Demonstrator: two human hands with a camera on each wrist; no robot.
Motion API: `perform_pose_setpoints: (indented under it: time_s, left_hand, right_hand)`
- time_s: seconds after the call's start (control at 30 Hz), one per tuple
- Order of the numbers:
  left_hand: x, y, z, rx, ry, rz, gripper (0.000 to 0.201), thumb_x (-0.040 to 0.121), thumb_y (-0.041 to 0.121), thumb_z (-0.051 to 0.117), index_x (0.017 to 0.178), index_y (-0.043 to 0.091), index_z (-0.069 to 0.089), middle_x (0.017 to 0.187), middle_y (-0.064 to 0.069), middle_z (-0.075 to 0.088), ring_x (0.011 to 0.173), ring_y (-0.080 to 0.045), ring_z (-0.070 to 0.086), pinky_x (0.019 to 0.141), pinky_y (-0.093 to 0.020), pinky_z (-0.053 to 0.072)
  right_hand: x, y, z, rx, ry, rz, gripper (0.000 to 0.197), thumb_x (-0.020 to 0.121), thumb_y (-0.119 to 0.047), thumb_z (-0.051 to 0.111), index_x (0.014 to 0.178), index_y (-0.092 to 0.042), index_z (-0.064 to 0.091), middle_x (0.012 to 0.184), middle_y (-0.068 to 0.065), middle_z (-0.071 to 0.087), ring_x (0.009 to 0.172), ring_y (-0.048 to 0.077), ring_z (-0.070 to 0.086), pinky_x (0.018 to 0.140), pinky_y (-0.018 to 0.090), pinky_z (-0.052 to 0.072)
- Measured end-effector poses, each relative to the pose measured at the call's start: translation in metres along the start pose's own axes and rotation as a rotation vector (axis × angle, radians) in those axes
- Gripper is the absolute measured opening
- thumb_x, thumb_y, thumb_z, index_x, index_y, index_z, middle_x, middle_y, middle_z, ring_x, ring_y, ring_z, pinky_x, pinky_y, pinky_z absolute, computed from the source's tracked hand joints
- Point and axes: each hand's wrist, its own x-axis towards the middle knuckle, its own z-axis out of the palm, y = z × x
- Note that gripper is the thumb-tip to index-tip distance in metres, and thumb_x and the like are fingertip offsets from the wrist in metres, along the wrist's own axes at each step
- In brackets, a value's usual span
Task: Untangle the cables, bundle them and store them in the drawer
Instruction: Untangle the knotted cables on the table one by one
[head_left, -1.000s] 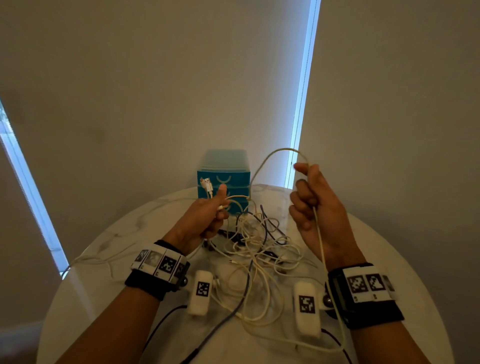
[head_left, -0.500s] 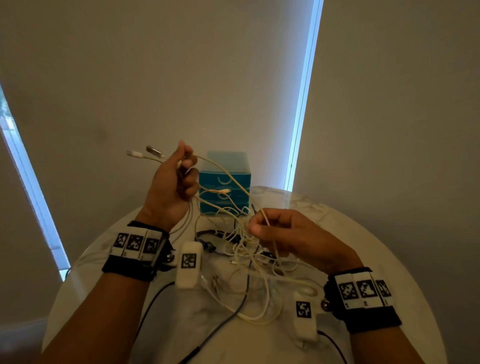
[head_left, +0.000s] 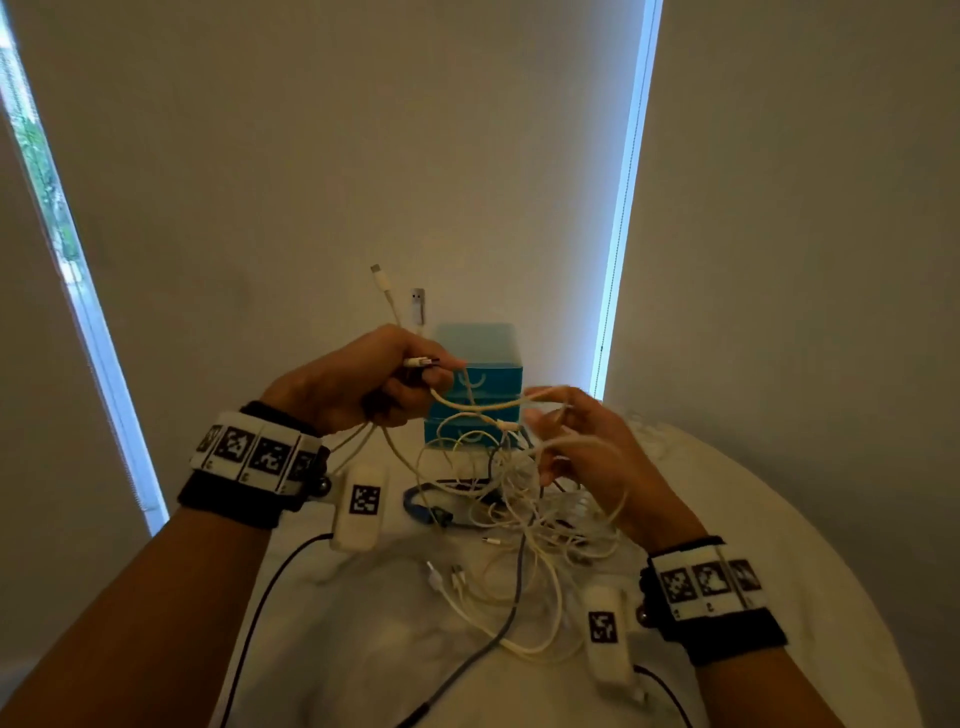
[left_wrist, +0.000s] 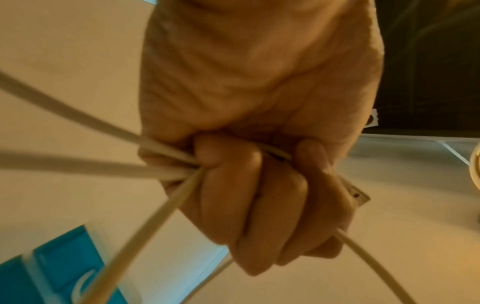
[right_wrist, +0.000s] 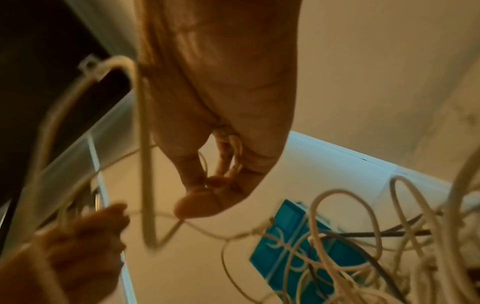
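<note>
Above the table's middle, left hand fisted round several white cables, fingers curled tight, two plug ends sticking up past the knuckles. Right hand just beside it and lower, fingers loosely bent and spread, strands looped over and between them; firm grip or not, cannot tell through the blur. Between both hands, slack loops hanging down into the tangle on the table's centre, one grey cable trailing toward the near edge. At the far edge, against the wall, blue drawer unit, drawers shut. Bare tabletop to the right and along the near-left edge; free air above the hands.
</note>
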Motion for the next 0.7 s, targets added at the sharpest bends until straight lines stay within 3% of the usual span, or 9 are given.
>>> perform_pose_setpoints:
  time_s: [0.07, 0.13, 0.2, 0.27, 0.33, 0.4, 0.5, 0.6, 0.7]
  left_hand:
    - [-0.002, 0.005, 0.002, 0.058, -0.011, 0.004, 0.044, 0.101, 0.025, 0.057, 0.058, 0.023, 0.047, 0.067, 0.001, 0.020, 0.045, -0.008, 0.017, 0.052, -0.028, 0.009]
    - [-0.004, 0.007, 0.004, 0.104, -0.049, -0.003, 0.042, 0.098, 0.029, 0.058, 0.059, 0.022, 0.046, 0.065, 0.000, 0.019, 0.047, -0.010, 0.013, 0.051, -0.029, 0.009]
    - [-0.006, 0.008, 0.004, 0.135, -0.069, 0.021, 0.042, 0.100, 0.040, 0.057, 0.064, 0.018, 0.058, 0.063, 0.001, 0.022, 0.050, -0.012, 0.012, 0.051, -0.029, 0.010]
    - [-0.006, 0.003, 0.001, 0.161, 0.000, 0.054, 0.059, 0.104, 0.060, 0.047, 0.080, 0.015, 0.075, 0.062, 0.002, 0.025, 0.053, -0.012, 0.016, 0.052, -0.030, 0.012]
    - [0.001, -0.008, -0.006, 0.173, 0.114, 0.047, 0.077, 0.100, 0.078, 0.035, 0.092, 0.017, 0.083, 0.062, 0.002, 0.033, 0.055, -0.012, 0.019, 0.054, -0.032, 0.012]
    - [0.013, -0.023, -0.009, 0.191, 0.168, 0.014, 0.086, 0.098, 0.084, 0.028, 0.099, 0.019, 0.084, 0.068, -0.001, 0.054, 0.055, -0.011, 0.024, 0.051, -0.029, 0.014]
    - [0.039, -0.047, -0.002, 0.167, 0.141, -0.059, 0.082, 0.102, 0.078, 0.023, 0.127, 0.016, 0.070, 0.098, 0.001, 0.081, 0.053, -0.011, 0.023, 0.045, -0.025, 0.015]
    - [0.056, -0.061, 0.008, 0.129, 0.219, -0.051, 0.071, 0.105, 0.074, 0.030, 0.140, 0.022, 0.063, 0.123, 0.007, 0.079, 0.048, -0.009, 0.026, 0.040, -0.021, 0.018]
    - [0.057, -0.061, 0.004, 0.057, 0.411, 0.123, 0.064, 0.111, 0.061, 0.033, 0.119, 0.013, 0.075, 0.098, -0.005, 0.082, 0.047, -0.009, 0.030, 0.040, -0.022, 0.022]
  right_hand:
    - [0.011, 0.007, 0.016, -0.169, -0.078, 0.044, 0.047, 0.098, -0.022, 0.078, 0.140, -0.031, 0.061, 0.091, 0.011, 0.070, 0.067, 0.028, 0.072, 0.061, 0.038, 0.063]
    - [0.024, 0.012, 0.030, -0.353, -0.135, 0.003, 0.049, 0.098, -0.024, 0.078, 0.142, -0.033, 0.059, 0.090, 0.003, 0.070, 0.063, 0.016, 0.073, 0.059, 0.028, 0.060]
    - [0.037, 0.010, 0.039, -0.577, -0.115, -0.110, 0.029, 0.099, -0.025, 0.076, 0.128, -0.022, 0.072, 0.093, -0.007, 0.072, 0.059, -0.003, 0.068, 0.059, 0.018, 0.055]
    - [0.043, 0.004, 0.041, -0.617, -0.053, -0.137, 0.012, 0.102, -0.023, 0.072, 0.108, -0.014, 0.077, 0.088, -0.008, 0.074, 0.057, -0.003, 0.068, 0.058, 0.018, 0.055]
    - [0.044, 0.000, 0.035, -0.482, 0.025, -0.103, 0.015, 0.106, -0.024, 0.067, 0.102, -0.013, 0.076, 0.083, -0.002, 0.074, 0.057, 0.009, 0.072, 0.056, 0.023, 0.057]
    - [0.044, -0.001, 0.026, -0.236, 0.065, -0.064, 0.023, 0.109, -0.025, 0.061, 0.105, -0.007, 0.075, 0.082, 0.006, 0.075, 0.063, 0.020, 0.072, 0.060, 0.029, 0.060]
    - [0.040, -0.005, 0.020, 0.214, 0.025, 0.047, 0.027, 0.113, -0.019, 0.051, 0.113, -0.001, 0.071, 0.085, 0.008, 0.076, 0.065, 0.016, 0.067, 0.060, 0.023, 0.056]
    - [0.043, -0.012, 0.012, 0.516, 0.063, 0.115, 0.023, 0.111, -0.017, 0.053, 0.118, -0.001, 0.068, 0.087, 0.007, 0.071, 0.060, 0.010, 0.060, 0.054, 0.018, 0.050]
    - [0.049, -0.027, -0.008, 0.583, 0.371, 0.005, 0.011, 0.105, -0.005, 0.061, 0.109, 0.002, 0.069, 0.080, 0.005, 0.073, 0.064, 0.010, 0.066, 0.058, 0.018, 0.055]
